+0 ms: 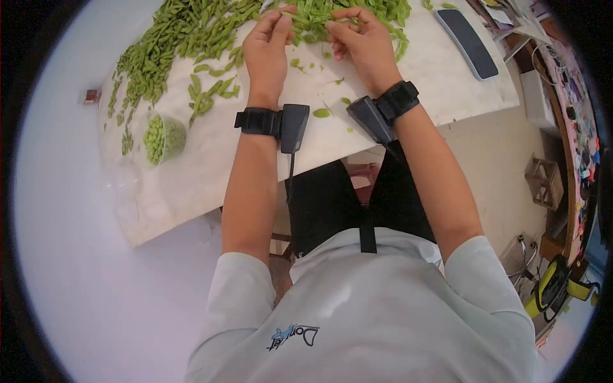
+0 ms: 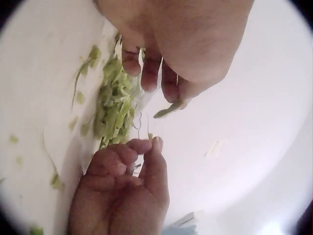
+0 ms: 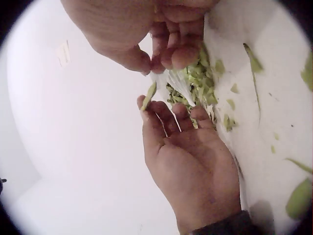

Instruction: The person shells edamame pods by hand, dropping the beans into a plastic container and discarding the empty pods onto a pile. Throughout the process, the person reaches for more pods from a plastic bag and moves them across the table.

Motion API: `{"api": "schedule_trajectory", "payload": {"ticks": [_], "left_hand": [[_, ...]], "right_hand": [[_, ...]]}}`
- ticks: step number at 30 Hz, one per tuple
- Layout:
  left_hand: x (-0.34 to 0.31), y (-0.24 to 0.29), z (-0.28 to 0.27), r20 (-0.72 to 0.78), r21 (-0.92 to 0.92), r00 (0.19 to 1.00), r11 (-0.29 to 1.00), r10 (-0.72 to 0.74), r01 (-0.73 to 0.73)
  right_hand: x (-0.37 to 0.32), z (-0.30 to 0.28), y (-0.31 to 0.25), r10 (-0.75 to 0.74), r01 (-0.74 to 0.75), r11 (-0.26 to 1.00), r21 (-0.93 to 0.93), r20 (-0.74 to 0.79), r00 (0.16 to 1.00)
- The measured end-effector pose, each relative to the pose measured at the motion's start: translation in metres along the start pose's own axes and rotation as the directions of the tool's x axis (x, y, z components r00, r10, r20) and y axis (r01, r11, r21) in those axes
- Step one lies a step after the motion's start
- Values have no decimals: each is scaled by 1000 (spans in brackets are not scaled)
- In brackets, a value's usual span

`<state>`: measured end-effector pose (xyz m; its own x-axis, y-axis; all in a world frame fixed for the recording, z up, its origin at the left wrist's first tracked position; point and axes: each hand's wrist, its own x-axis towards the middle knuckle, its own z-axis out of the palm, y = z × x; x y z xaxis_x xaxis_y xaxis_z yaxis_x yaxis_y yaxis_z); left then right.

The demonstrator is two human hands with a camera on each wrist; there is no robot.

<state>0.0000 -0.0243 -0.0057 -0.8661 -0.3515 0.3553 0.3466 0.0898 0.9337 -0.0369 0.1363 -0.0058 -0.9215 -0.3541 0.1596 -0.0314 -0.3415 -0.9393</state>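
Observation:
A small green pod (image 2: 167, 110) is pinched between the thumb and a finger of the left hand (image 2: 181, 44); the right wrist view also shows the pod (image 3: 150, 96) at the tips of the left hand (image 3: 193, 152). Just across from it, the right hand (image 2: 124, 191) pinches a tiny green tip with a thin strand (image 2: 149, 134) between thumb and forefinger. In the head view the left hand (image 1: 267, 57) and right hand (image 1: 369, 54) face each other above the table, apart, beside a heap of flat green pods (image 1: 313, 19).
A large pile of pods (image 1: 191, 29) covers the table's back left. A clear cup of shelled beans (image 1: 164, 137) stands at the left, a phone (image 1: 468, 45) lies at the right. Loose pods (image 1: 204, 99) and a single bean pod (image 1: 321, 113) lie near the forearms on the pale tabletop (image 1: 185, 191).

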Motion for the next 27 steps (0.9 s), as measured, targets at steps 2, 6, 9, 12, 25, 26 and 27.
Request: {"api": "schedule_trajectory", "payload": {"ticks": [2,6,9,12,25,26,27], "left_hand": [[-3,6,5,50,-30,998,999,-37,38],[-6,9,8,124,-35,990,997,-65,70],[-8,16,13,141,35,987,997,-77,73],[-7,15,11,175,33,980,995,-95,90],[-7,11,9,229,-64,967,989,-116,134],[-7,11,9,230,-62,966,989,-117,134],[-7,11,9,227,-52,967,990,-119,134]], "right_hand": [[3,0,1,-64,64,998,-5,6,998],[2,1,4,-101,103,991,-83,28,995],[0,2,3,13,1,994,-112,126,992],[2,0,6,26,-10,991,-134,115,993],[-1,0,0,87,-76,994,-78,156,984],[-1,0,0,87,-75,994,-82,156,984],[-1,0,0,86,-74,994,-86,157,984]]}}
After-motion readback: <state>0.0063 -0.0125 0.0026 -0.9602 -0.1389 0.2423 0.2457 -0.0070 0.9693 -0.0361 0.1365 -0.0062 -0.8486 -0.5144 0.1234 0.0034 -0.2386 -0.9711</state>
